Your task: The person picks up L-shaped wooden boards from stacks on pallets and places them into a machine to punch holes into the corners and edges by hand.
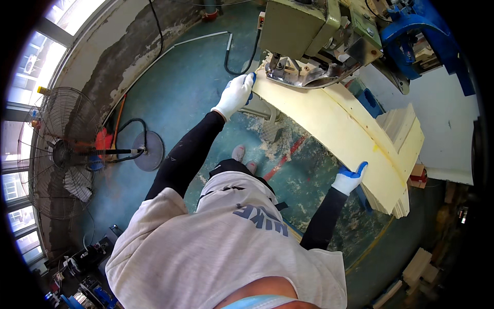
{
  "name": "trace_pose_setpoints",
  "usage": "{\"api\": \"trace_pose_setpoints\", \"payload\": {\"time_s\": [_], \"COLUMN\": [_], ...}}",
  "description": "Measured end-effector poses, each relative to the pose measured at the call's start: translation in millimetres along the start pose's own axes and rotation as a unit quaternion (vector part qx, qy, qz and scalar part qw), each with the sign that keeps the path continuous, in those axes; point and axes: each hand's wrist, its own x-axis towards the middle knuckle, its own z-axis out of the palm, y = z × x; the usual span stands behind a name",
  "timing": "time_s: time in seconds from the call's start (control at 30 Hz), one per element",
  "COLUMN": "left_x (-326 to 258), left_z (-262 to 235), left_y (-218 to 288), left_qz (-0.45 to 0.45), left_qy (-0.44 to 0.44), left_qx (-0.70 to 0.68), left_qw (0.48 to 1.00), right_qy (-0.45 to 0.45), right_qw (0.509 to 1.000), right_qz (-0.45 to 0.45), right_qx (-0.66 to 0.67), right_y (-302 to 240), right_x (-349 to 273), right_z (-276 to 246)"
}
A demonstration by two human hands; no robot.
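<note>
A long pale wooden panel (329, 121), likely plywood, slants from the machine down to the right. Its far left end lies under the metal guide plate (303, 77) of a green machine (293, 28). My left hand (235, 95), in a white glove with blue coating, is closed on the panel's left end beside that plate. Farther down the near edge, my right hand (351, 177) grips the panel, its blue thumb over the top and its other fingers partly hidden. Beneath and beyond the panel, more pale boards (411, 129) are stacked.
A foot pedal (270, 129) stands on the green floor among sawdust. To the left is a caged fan (62, 152) with a round base (148, 150). Blue machinery (427, 36) stands at the far right; wood offcuts (418, 265) lie at the lower right.
</note>
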Motion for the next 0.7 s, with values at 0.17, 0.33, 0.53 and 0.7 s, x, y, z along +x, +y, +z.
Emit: {"api": "trace_pose_setpoints", "payload": {"time_s": [0.17,0.33,0.53,0.7], "left_x": [5,3,4,9], "left_z": [3,2,5,6], "left_y": [-9,-5,-5,-23], "left_qz": [-0.023,0.035,0.024,0.077], "left_qy": [-0.006,0.033,0.03,0.056], "left_qx": [0.048,0.053,0.044,0.087], "left_qw": [0.999,0.997,0.998,0.992], "right_qy": [0.01,0.009,0.027,0.025], "right_qw": [1.0,1.0,0.999,0.999], "right_qz": [0.013,0.021,0.015,0.004], "right_qx": [0.0,0.019,0.023,0.022], "right_y": [8,19,19,23], "right_x": [0,-12,-13,-10], "right_z": [-16,-24,-21,-32]}}
